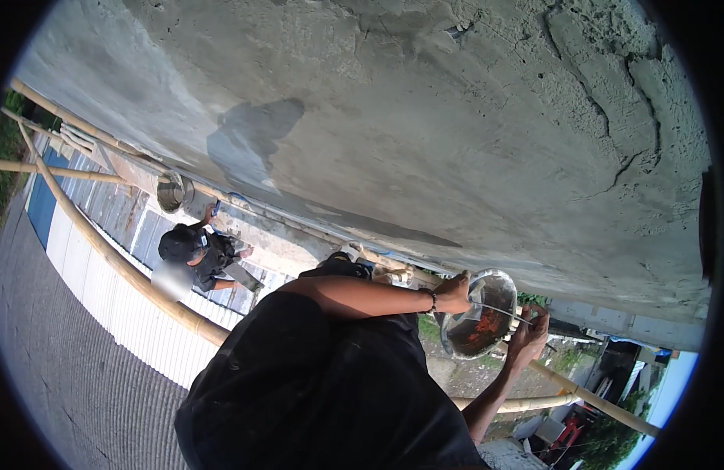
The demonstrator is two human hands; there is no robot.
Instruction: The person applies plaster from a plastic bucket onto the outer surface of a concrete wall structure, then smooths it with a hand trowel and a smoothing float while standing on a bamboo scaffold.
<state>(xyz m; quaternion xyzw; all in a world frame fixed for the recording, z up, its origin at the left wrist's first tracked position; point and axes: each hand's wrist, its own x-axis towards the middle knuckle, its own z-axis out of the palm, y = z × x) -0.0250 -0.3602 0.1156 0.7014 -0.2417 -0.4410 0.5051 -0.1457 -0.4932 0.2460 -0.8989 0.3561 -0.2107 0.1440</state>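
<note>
A mortar-crusted bucket [503, 286] hangs beside the plastered wall, with orange-red patches inside it. Across its mouth runs a thin wire handle [496, 311]. My left hand [453, 294], a dark bracelet at its wrist, is closed on the handle's near end at the rim. On the far side, my right hand [529, 333] has its fingers closed around the wire's other end. Mortar rings the bucket's rim.
Grey plastered wall [424, 133] rises alongside, cracked and rough at upper right. Bamboo poles [115, 258] frame the scaffold. Below, a co-worker [193, 251] in a black cap holds a flat grey tool [243, 276] near another bucket [174, 194]. Corrugated roofing [88, 352] lies at left.
</note>
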